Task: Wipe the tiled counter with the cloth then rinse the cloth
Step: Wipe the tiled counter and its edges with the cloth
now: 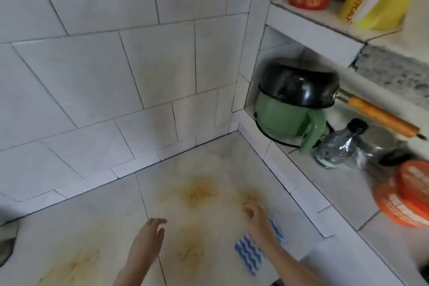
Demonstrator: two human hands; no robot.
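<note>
The pale tiled counter fills the lower middle and carries several yellow-brown crumbly stains. A blue-and-white wavy-striped cloth lies flat on it at the lower right. My right hand hovers over the cloth's far end, fingers loosely curled near one stain, and my forearm hides the cloth's middle; whether the hand touches the cloth is unclear. My left hand floats above the counter to the left of the cloth, fingers apart, holding nothing.
A white tiled wall rises behind the counter. On a raised ledge to the right stand a green jug under a black pan with an orange handle, a plastic bottle and orange lids. Red and yellow containers sit on the shelf above.
</note>
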